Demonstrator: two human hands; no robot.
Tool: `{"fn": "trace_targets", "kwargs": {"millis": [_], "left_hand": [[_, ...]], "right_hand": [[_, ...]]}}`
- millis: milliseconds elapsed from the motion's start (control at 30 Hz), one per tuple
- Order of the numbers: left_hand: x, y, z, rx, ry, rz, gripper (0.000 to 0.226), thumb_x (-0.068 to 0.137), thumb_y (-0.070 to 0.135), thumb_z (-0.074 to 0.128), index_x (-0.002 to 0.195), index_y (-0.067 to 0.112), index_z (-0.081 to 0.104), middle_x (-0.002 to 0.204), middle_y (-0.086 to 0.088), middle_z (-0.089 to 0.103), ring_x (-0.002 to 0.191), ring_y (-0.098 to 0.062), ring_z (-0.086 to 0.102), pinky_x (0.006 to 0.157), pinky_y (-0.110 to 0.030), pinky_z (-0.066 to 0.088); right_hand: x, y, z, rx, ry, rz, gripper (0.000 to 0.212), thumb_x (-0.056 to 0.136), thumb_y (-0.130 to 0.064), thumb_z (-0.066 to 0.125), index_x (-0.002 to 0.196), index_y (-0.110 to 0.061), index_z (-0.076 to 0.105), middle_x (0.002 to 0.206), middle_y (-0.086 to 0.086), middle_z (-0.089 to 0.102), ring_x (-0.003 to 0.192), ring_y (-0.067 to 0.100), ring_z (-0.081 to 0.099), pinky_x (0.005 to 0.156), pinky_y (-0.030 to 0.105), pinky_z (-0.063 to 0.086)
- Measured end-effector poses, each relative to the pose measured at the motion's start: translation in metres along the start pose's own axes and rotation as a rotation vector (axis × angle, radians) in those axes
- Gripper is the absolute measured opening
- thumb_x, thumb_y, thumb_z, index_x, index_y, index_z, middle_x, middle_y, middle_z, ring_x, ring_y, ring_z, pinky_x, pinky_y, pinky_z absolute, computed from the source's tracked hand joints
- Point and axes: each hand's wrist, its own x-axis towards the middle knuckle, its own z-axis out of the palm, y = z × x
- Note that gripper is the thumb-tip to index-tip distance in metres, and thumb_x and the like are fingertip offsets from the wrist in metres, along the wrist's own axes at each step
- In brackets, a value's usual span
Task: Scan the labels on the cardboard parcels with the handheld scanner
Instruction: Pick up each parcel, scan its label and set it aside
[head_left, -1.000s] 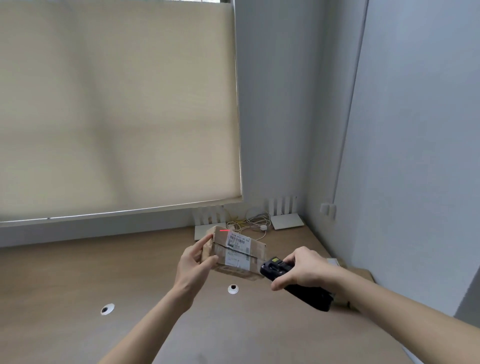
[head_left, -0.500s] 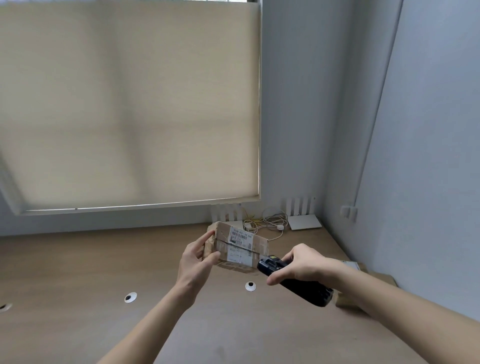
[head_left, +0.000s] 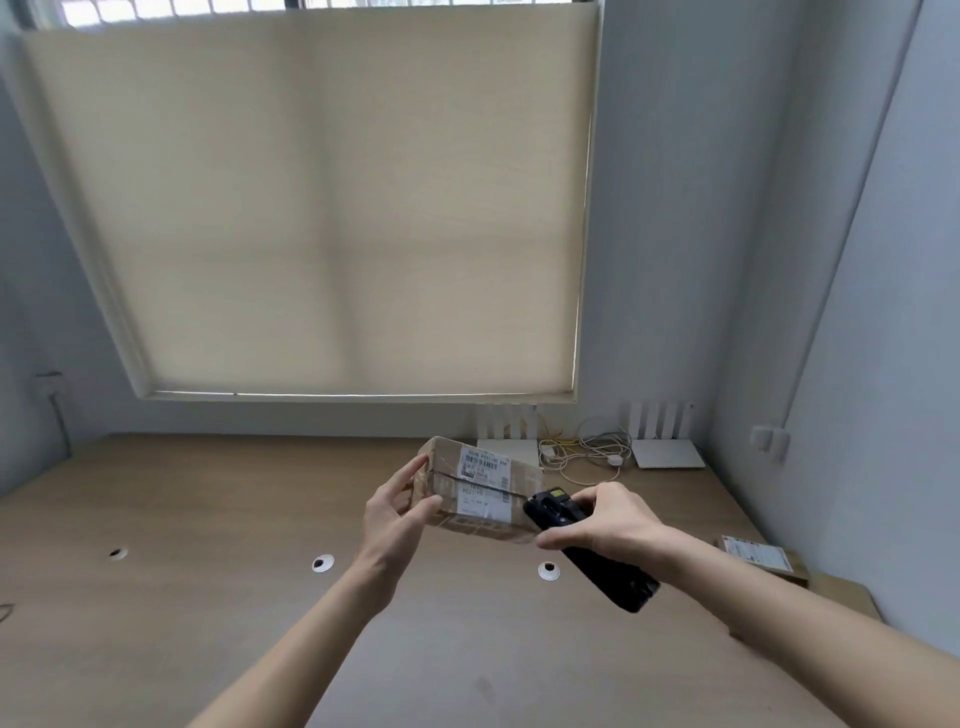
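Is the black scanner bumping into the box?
Cannot tell. In the head view the scanner's tip overlaps the parcel's right end, so any gap is hidden.

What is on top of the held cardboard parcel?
The parcel bears a white barcode label; a second label sits on its front. Its underside is hidden.

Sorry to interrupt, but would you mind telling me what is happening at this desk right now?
A person is scanning parcel labels. The left hand holds a cardboard parcel above the wooden desk, white label facing up. The right hand grips a black handheld scanner, its head close to the parcel's right end. Another labelled parcel lies at the desk's right edge.
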Motion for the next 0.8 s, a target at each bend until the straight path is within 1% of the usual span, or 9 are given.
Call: {"fn": "trace_targets", "kwargs": {"millis": [100,167,267,333,400,533,667,733,800], "left_hand": [[-0.01,-0.002,-0.034,-0.002,0.073,-0.002,0.055,0.089,0.001,0.066,0.134,0.034,0.063,0.088,0.022,0.076,0.084,0.001,0.072,0.085,-0.028,0.051],[-0.019,-0.004,-0.064,-0.007,0.139,-0.001,0.054,0.09,0.004,0.067,0.133,0.035,0.063,0.089,0.024,0.075,0.083,0.003,0.071,0.082,-0.029,0.052],[-0.033,-0.006,-0.117,-0.049,0.225,-0.027,0.052,0.09,0.007,0.068,0.132,0.037,0.064,0.105,0.008,0.075,0.097,-0.008,0.071,0.085,-0.034,0.057],[-0.044,-0.006,-0.155,-0.079,0.271,-0.03,0.052,0.091,0.007,0.067,0.133,0.038,0.063,0.114,0.001,0.071,0.1,-0.011,0.07,0.075,-0.025,0.057],[-0.057,-0.006,-0.198,-0.104,0.319,-0.033,0.052,0.092,0.005,0.065,0.133,0.037,0.062,0.114,0.001,0.07,0.097,-0.011,0.071,0.073,-0.022,0.055],[-0.089,-0.007,-0.296,-0.109,0.413,-0.06,0.047,0.093,0.007,0.065,0.128,0.038,0.061,0.117,0.003,0.068,0.101,-0.013,0.071,0.082,-0.031,0.06],[-0.13,-0.009,-0.398,-0.031,0.501,-0.058,0.046,0.087,0.013,0.075,0.123,0.036,0.059,0.124,0.01,0.068,0.109,-0.007,0.068,0.094,-0.035,0.057],[-0.153,-0.011,-0.447,0.002,0.561,-0.052,0.05,0.084,0.012,0.079,0.125,0.029,0.057,0.128,0.003,0.065,0.119,-0.012,0.063,0.102,-0.041,0.053],[-0.178,-0.015,-0.492,0.047,0.659,-0.066,0.046,0.081,0.012,0.082,0.117,0.026,0.057,0.123,-0.002,0.067,0.12,-0.019,0.061,0.101,-0.043,0.052]], "right_hand": [[0.007,-0.026,0.026,-0.017,-0.02,-0.081,0.059,0.049,-0.064,0.092,0.098,-0.034,0.078,0.087,-0.01,0.078,0.082,0.011,0.074,0.08,0.032,0.062],[0.01,-0.049,0.048,-0.032,-0.055,-0.133,0.058,0.051,-0.064,0.091,0.098,-0.035,0.078,0.087,-0.01,0.078,0.084,0.012,0.074,0.084,0.034,0.062],[0.009,-0.089,0.089,-0.051,-0.13,-0.212,0.053,0.055,-0.059,0.092,0.099,-0.033,0.079,0.085,-0.009,0.078,0.084,0.012,0.074,0.082,0.033,0.062],[0.004,-0.118,0.119,-0.054,-0.176,-0.258,0.049,0.056,-0.055,0.092,0.097,-0.033,0.079,0.084,-0.009,0.078,0.082,0.012,0.074,0.08,0.033,0.062],[-0.002,-0.151,0.15,-0.048,-0.218,-0.3,0.045,0.058,-0.052,0.092,0.096,-0.032,0.079,0.083,-0.008,0.078,0.081,0.013,0.074,0.079,0.033,0.061],[-0.018,-0.221,0.219,-0.022,-0.28,-0.399,0.038,0.059,-0.05,0.09,0.092,-0.034,0.08,0.079,-0.008,0.077,0.081,0.015,0.074,0.076,0.033,0.059],[-0.044,-0.292,0.296,0.012,-0.372,-0.501,0.043,0.05,-0.055,0.086,0.091,-0.042,0.079,0.077,-0.013,0.076,0.073,0.01,0.072,0.075,0.03,0.058],[-0.059,-0.326,0.338,0.017,-0.415,-0.549,0.047,0.049,-0.059,0.084,0.092,-0.041,0.078,0.076,-0.013,0.076,0.072,0.009,0.072,0.074,0.031,0.058],[-0.075,-0.357,0.379,0.015,-0.453,-0.587,0.048,0.048,-0.061,0.083,0.092,-0.041,0.078,0.076,-0.014,0.076,0.073,0.01,0.073,0.075,0.031,0.059]]}}
